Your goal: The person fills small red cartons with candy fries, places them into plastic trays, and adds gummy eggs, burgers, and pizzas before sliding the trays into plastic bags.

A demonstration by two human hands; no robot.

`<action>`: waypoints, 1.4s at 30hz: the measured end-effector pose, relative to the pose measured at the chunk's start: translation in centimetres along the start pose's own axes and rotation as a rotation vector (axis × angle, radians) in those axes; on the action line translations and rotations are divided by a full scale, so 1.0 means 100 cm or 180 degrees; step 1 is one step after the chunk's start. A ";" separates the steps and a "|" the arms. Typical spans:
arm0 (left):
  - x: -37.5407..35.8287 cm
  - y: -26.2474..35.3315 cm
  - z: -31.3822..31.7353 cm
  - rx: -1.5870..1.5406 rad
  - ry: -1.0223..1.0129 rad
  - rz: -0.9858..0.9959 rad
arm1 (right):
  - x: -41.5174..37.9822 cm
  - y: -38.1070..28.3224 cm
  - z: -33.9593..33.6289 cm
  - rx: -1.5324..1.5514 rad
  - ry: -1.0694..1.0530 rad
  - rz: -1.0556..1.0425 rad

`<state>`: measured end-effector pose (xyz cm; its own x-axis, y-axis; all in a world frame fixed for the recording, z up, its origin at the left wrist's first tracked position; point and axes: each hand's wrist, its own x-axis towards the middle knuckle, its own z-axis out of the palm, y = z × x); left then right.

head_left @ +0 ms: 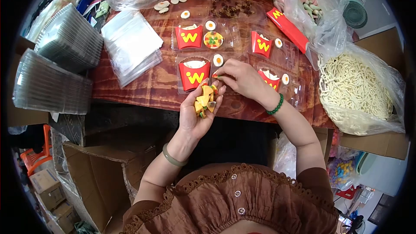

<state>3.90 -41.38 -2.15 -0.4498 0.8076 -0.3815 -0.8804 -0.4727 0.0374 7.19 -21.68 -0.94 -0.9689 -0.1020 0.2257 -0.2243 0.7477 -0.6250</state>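
Brown blouse (225, 195) at bottom, a person's left hand (195, 118) cups yellow pieces (204, 99) at centre, seemingly so none spill, while the right hand (246, 78) pinches one small piece (215, 76) near a red box (194, 78).

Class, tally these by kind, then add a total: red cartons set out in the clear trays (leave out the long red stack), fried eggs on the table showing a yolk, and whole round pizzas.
Red cartons: 4
Fried eggs showing a yolk: 5
Round pizza: 1
Total: 10
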 end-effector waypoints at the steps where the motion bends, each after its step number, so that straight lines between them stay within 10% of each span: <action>1: 0.001 0.001 0.001 -0.0004 0.0003 -0.0003 | -0.002 0.000 0.000 -0.0026 0.0141 0.0099; 19: -0.001 0.003 0.002 0.0112 -0.0036 -0.0124 | -0.002 -0.040 -0.038 0.1930 -0.0262 0.1044; 25: -0.007 0.003 -0.004 0.0165 0.0063 -0.0178 | 0.022 -0.021 -0.028 0.0022 -0.0822 -0.0781; 42: -0.005 0.001 0.000 0.0044 0.0272 -0.0002 | -0.010 -0.021 0.007 -0.0674 0.0239 -0.0287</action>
<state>4.03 -41.82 -1.93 -0.4353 0.7745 -0.4589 -0.8829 -0.4669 0.0496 8.59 -23.63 -0.40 -0.9336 -0.1312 0.3334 -0.2748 0.8594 -0.4311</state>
